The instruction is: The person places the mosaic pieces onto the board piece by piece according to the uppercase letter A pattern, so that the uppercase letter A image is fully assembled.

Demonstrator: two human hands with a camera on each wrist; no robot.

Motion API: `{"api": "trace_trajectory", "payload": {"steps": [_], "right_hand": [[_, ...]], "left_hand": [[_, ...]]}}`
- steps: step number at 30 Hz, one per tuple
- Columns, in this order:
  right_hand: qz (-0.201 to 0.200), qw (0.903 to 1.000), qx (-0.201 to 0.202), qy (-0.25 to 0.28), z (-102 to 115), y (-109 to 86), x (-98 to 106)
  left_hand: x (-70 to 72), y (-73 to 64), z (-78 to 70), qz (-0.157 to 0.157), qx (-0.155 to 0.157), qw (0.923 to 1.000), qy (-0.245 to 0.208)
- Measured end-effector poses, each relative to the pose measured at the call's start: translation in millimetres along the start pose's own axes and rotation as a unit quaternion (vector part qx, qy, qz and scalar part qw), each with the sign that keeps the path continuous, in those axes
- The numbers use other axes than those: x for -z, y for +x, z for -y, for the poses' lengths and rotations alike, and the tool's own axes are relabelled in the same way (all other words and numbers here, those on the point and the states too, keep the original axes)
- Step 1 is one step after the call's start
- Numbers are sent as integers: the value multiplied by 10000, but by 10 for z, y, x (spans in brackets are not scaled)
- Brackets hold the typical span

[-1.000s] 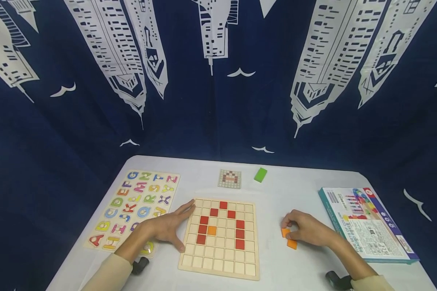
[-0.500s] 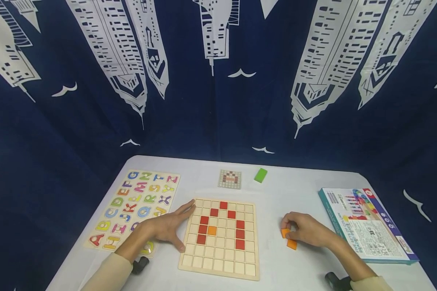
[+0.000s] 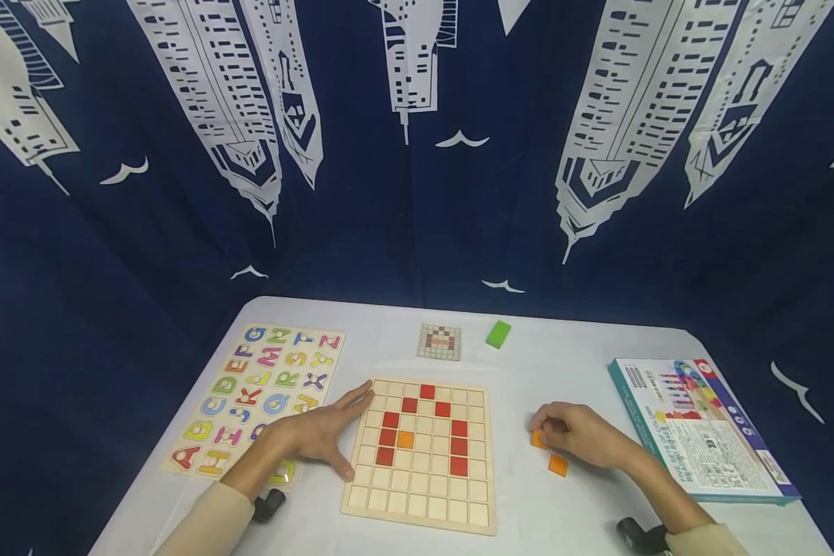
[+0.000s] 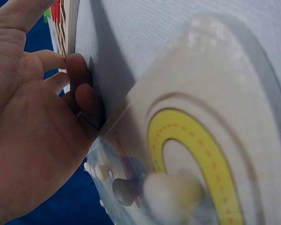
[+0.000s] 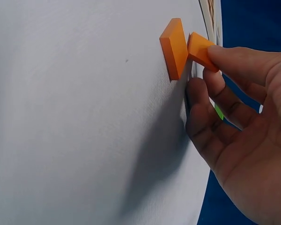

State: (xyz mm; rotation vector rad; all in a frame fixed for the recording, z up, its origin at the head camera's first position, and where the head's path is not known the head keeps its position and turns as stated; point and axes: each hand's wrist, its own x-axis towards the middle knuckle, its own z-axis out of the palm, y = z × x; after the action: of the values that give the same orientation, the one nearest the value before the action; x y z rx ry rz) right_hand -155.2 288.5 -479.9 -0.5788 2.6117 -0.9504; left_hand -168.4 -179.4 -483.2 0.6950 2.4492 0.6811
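Observation:
A wooden grid board [image 3: 417,506] lies at the middle of the white table, with several red tiles [image 3: 427,391] and one orange tile [image 3: 405,439] set in its squares. My left hand [image 3: 317,434] rests at the board's left edge, thumb and fingers spread along it. To the right of the board, my right hand [image 3: 579,435] pinches an orange tile [image 5: 202,50] between thumb and fingers, just over the tabletop. A second orange tile [image 5: 174,49] lies on the table close beside it.
An alphabet puzzle board [image 3: 246,398] lies left, partly under my left forearm. Behind the grid board are a small pattern card [image 3: 439,342] and a green block [image 3: 498,334]. A flat box [image 3: 702,428] lies right. A dark patterned curtain [image 3: 417,193] hangs behind the table.
My right hand has moved slightly left with its orange tile, widening the gap to the other orange tile. The left hand stays in place at the board's edge.

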Motion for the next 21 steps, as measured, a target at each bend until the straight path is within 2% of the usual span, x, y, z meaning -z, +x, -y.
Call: {"api": "trace_trajectory", "payload": {"steps": [12, 21], "right_hand": [[-129, 9998, -108, 109, 28, 62, -23], [-209, 9994, -148, 241, 161, 171, -97]], "left_hand": [[-1, 0, -13, -11, -15, 10000, 4], [7, 0, -7, 29, -59, 10000, 32]]}}
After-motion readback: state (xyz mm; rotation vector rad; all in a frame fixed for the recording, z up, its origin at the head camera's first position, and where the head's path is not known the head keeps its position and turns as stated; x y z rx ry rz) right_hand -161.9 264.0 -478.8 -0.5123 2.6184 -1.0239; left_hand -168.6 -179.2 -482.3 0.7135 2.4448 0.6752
